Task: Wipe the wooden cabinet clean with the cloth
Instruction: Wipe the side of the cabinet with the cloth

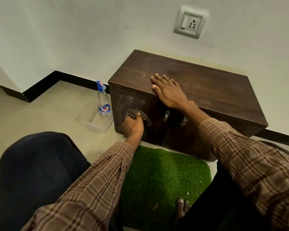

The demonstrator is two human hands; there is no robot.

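Two hands work at a dark wooden cabinet [198, 84] set against the wall. At far left, a spray bottle [104, 100] stands on the floor beside a clear plastic tray [97, 122], just left of the cabinet. The left hand [132, 126] is clenched around a checked cloth [140, 116], pressing it to the left door's front. The right hand [168, 92] lies flat on the cabinet top, fingers spread. A green mat [163, 174] lies before the cabinet.

floor [60, 97]: tiled | on it: cabinet [207, 90], spray bottle [104, 104], clear tray [97, 124], green mat [163, 174]
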